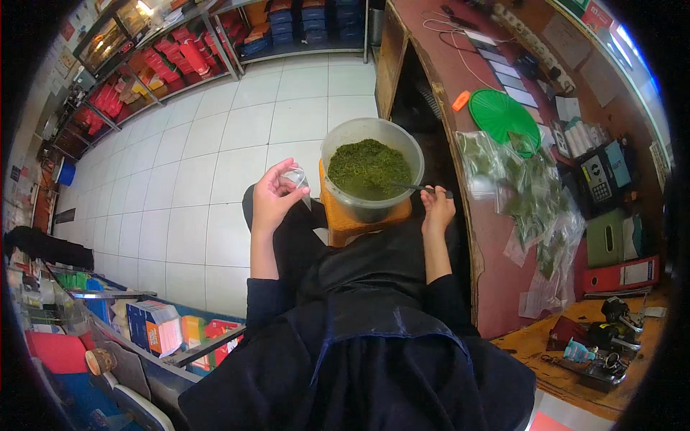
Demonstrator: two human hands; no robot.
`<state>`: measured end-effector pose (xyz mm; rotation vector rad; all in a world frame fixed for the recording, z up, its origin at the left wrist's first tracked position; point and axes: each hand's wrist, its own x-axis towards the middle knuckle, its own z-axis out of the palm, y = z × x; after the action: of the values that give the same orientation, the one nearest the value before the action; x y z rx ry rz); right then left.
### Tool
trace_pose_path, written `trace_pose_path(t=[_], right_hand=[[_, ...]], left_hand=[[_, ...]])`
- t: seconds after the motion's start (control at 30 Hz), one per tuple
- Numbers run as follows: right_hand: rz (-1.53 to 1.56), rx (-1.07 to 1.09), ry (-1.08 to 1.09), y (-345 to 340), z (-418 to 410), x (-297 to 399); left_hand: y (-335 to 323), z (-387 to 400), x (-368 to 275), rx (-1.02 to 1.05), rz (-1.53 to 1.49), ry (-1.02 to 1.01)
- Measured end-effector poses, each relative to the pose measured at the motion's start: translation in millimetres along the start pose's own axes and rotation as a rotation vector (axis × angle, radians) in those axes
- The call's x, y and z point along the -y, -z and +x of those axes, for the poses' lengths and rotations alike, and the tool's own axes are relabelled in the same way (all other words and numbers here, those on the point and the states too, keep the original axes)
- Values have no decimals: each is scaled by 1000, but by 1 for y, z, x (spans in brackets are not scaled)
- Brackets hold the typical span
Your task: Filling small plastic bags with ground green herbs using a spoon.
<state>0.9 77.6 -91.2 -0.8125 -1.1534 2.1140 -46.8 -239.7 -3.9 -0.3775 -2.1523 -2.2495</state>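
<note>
A clear plastic bucket point(372, 161), part filled with a chopped green herb mix point(366, 167), stands on an orange stool point(350, 221) before me. To its left, my left hand point(276, 194) holds a small clear plastic bag point(299, 180) by its upper part. My right hand point(437, 207), at the bucket's right rim, grips a dark-handled utensil point(420, 188) whose far end rests in the green mix; its tip is hidden. Clear bags with green contents point(539, 210) lie in a pile on the red counter to the right.
The red counter point(501, 291) runs along my right, with a green plastic lid point(501, 116), an orange object point(461, 101), a telephone point(595, 172) and a red binder point(622, 273). Keys point(612, 361) lie on the wooden surface at lower right. Metal shelves point(302, 54) stand beyond the tiled floor point(188, 183).
</note>
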Motion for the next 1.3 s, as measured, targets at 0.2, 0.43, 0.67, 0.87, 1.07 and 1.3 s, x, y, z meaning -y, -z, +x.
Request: trace_pose_path(t=[0.2, 0.43, 0.67, 0.87, 1.07, 1.3], right_hand=[[42, -9, 85, -1, -6, -9], [118, 23, 91, 1, 5, -11], [227, 88, 83, -25, -1, 18], [188, 235, 205, -61, -1, 57], [6, 410, 449, -83, -6, 75], [-377, 623, 710, -106, -34, 101]], left_hand=[[-5, 1, 2, 20, 1, 11], [-17, 7, 1, 74, 38, 3], [-57, 38, -5, 90, 505, -172], [-80, 63, -2, 114, 711, -360], [-98, 74, -6, 191, 752, -331], [-105, 88, 3, 162, 743, -426]])
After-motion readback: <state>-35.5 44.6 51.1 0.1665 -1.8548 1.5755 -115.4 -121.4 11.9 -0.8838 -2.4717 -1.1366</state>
